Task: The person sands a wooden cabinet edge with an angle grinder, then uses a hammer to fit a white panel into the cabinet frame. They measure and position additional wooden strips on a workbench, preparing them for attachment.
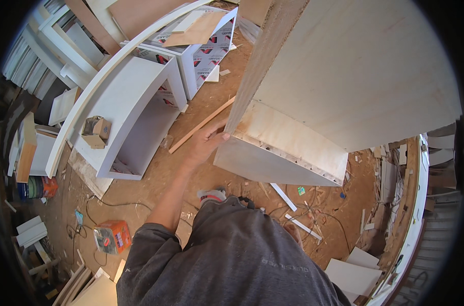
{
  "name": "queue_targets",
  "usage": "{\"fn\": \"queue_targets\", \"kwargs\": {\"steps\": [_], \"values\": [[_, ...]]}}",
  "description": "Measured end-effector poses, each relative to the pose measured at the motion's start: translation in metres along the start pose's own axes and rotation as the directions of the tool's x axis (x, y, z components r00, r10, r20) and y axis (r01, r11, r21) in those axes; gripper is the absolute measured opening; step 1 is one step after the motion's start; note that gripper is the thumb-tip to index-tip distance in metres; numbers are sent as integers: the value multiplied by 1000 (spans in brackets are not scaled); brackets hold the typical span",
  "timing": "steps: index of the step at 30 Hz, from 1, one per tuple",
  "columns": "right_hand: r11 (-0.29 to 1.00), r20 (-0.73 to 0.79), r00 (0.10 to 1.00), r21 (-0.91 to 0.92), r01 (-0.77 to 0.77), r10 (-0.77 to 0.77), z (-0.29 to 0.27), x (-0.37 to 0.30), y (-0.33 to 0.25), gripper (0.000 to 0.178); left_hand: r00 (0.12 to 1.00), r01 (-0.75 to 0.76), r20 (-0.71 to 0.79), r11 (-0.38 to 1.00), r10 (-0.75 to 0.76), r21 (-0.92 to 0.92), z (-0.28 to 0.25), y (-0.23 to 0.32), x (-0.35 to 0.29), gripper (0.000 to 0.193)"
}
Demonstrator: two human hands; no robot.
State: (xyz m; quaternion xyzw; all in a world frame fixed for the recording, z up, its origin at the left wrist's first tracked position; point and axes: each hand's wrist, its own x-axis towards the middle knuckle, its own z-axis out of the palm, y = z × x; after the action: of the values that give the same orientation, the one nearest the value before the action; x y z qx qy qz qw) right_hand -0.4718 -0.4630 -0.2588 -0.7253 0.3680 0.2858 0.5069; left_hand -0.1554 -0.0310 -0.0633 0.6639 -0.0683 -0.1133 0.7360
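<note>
A large pale wooden cabinet (313,76) stands right in front of me, its raw board edge running up and away. My left hand (210,140) is at the cabinet's near left corner, with fingers curled against the edge and the thumb on it. Part of those fingers is hidden behind the board. Below the corner is a lower panel (273,160), with a rough, chipped strip along its top edge. My right hand is out of sight; the dark shirt and the cabinet fill that side.
A white open cabinet (127,81) lies to the left, with a small cardboard box (95,131) on top and a long curved strip (84,97) beside it. A wooden batten (201,125), white strips (283,197), cables and an orange box (112,237) lie on the dusty floor.
</note>
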Motion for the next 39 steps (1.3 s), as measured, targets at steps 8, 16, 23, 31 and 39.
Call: {"fn": "queue_targets", "kwargs": {"steps": [8,16,23,31,39], "values": [[985,-37,999,172,-7,13,16,27,-29,32,996,1,84,985,-15,170,-28,3,13,40],[998,-24,998,-35,61,-61,2,32,-17,31,997,73,-19,997,-73,5,-26,-20,13,45],[998,-139,989,38,-39,44,-18,16,43,36,870,-14,-455,933,188,359,19,-50,0,67],[990,-191,982,142,14,14,-80,28,133,36,803,-81,-352,674,480,734,126,-50,-1,60],[954,-296,952,300,11,82,-239,15,239,34,995,-23,79,641,-58,767,339,-174,-41,54]]}}
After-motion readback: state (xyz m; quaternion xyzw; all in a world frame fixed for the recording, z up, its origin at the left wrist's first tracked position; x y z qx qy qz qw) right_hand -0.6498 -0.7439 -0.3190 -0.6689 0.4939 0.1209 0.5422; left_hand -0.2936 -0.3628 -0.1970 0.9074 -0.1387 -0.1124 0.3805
